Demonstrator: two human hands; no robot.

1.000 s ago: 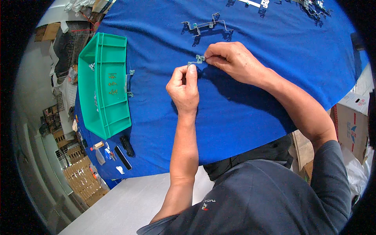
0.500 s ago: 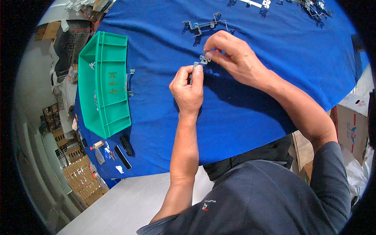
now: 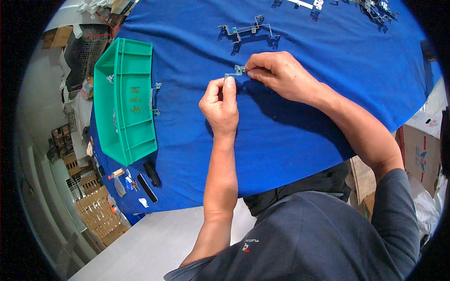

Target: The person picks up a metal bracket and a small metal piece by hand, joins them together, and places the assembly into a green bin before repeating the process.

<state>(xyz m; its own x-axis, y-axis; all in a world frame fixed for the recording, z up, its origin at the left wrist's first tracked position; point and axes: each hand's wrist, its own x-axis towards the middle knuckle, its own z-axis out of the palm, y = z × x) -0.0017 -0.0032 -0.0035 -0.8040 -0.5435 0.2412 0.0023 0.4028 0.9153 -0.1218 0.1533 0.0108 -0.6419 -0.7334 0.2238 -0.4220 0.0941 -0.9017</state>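
And here the small metal bracket [image 3: 239, 70] is pinched between thumb and forefinger of the left hand [image 3: 220, 108], held above the blue cloth [image 3: 290, 136], between green tray [image 3: 133, 61] and right hand [image 3: 283, 75]. The right fingertips are brought to its right end; what is gripped there can't be told.

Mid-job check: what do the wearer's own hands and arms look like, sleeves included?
The left hand and right hand are bare; no glove, ring or watch shows. Both forearms are uncovered. The dark grey shirt has short sleeves and a small light-and-red chest print.
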